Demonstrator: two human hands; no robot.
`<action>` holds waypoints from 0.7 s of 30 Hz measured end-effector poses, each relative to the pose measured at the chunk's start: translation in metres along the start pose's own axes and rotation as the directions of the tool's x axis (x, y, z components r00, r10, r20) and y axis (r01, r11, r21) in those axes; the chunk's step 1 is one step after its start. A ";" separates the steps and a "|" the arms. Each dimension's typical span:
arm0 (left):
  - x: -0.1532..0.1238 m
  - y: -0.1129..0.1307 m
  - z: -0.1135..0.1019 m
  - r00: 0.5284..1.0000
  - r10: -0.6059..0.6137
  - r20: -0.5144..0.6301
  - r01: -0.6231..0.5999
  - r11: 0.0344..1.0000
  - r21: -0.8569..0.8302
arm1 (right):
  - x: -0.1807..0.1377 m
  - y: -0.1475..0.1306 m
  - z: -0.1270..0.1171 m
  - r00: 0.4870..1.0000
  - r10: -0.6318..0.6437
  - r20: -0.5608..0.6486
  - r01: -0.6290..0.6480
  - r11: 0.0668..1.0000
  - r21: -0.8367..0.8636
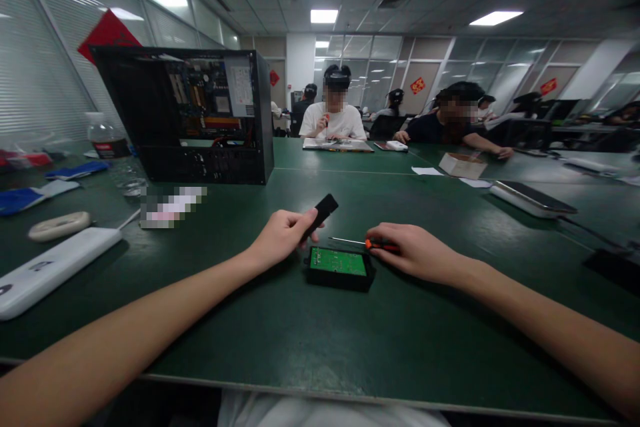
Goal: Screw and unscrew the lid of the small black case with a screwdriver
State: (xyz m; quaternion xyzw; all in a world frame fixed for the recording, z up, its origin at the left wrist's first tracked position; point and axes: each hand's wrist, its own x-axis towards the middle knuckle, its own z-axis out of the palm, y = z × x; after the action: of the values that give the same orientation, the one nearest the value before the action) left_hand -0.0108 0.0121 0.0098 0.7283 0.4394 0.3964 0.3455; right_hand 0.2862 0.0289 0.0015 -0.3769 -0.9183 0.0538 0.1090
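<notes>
- Our L hand pinches flat blk piece.
- Our R hand grips screwdriver, tip leftward.
- Blk box w/ green PCB sits on table btwn our hands, slightly nearer us.

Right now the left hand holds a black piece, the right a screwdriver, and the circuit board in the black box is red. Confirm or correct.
Wrong colour: the head view shows the circuit board is green. The left hand holds the black piece, the right hand the screwdriver.
</notes>
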 end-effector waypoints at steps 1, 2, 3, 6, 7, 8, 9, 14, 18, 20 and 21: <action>0.002 -0.003 -0.001 0.998 -0.051 0.027 0.051 0.999 -0.006 | 0.000 -0.001 0.001 1.000 0.011 0.001 -0.011 1.000 -0.003; 0.003 -0.006 -0.003 0.994 -0.095 0.050 0.095 0.995 0.002 | 0.000 -0.002 0.001 1.000 0.020 0.000 -0.020 1.000 -0.009; 0.004 -0.007 -0.004 0.989 -0.131 0.067 0.130 0.991 0.022 | 0.000 -0.003 0.001 1.000 0.028 0.000 -0.028 0.999 -0.016; 0.005 -0.009 -0.006 0.981 -0.177 0.083 0.170 0.982 0.085 | 0.000 -0.008 0.001 0.999 0.049 -0.001 -0.049 0.998 -0.040; 0.005 -0.009 -0.006 0.980 -0.177 0.087 0.169 0.981 0.090 | -0.001 -0.009 0.000 0.999 0.053 -0.005 -0.054 0.998 -0.045; 0.006 -0.009 -0.006 0.981 -0.171 0.090 0.163 0.982 0.093 | -0.001 -0.011 -0.001 0.998 0.053 -0.016 -0.054 0.997 -0.047; 0.006 -0.009 -0.006 0.982 -0.164 0.091 0.156 0.983 0.093 | -0.002 -0.012 -0.001 0.998 0.045 -0.037 -0.046 0.998 -0.042; 0.007 -0.012 -0.003 0.987 -0.131 0.092 0.126 0.990 0.056 | -0.002 -0.027 0.002 0.975 -0.117 -0.188 0.130 0.990 0.057; 0.006 -0.013 0.001 0.985 -0.122 0.119 0.119 0.992 0.029 | -0.001 -0.047 0.011 0.961 -0.188 -0.204 0.205 0.977 0.064; 0.005 -0.010 0.003 0.985 -0.116 0.125 0.113 0.993 0.027 | -0.002 -0.055 0.014 0.962 -0.188 -0.199 0.204 0.977 0.064; 0.004 -0.009 0.004 0.986 -0.113 0.124 0.111 0.993 0.028 | -0.002 -0.057 0.015 0.962 -0.189 -0.197 0.206 0.976 0.069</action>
State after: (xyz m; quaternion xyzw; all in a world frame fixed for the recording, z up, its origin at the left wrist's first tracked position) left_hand -0.0096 0.0185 0.0019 0.7296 0.4612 0.3251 0.3864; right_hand 0.2450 -0.0132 -0.0031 -0.2815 -0.9335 0.0473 0.2171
